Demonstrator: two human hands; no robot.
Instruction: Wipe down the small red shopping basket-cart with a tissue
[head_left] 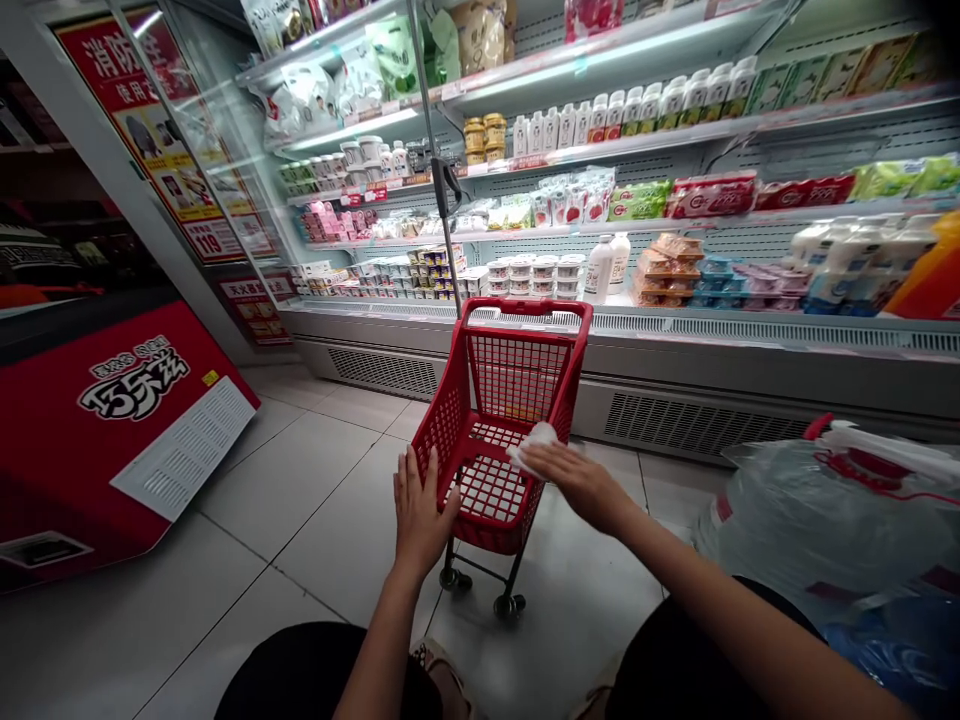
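A small red plastic shopping cart (489, 531) with a grid basket stands on dark legs and casters in front of me. My left hand (421, 505) rests against the basket's near left side, its fingers stretched and spread. At the right side of the basket, my right hand (574, 480) holds a crumpled white cloth or tissue (538, 440) under its fingers. The white wad lies at the inner edge of the right basket wall; whether it presses on the plastic I cannot tell. Through the basket's grid floor shows the pale floor.
Behind the cart runs a refrigerated display case (637, 340) with shelves of bottles, tubs and packs. A red freezer chest (112, 440) stands at left. Large clear water jugs (817, 530) are close on my right. Pale tiles (315, 530) cover the floor.
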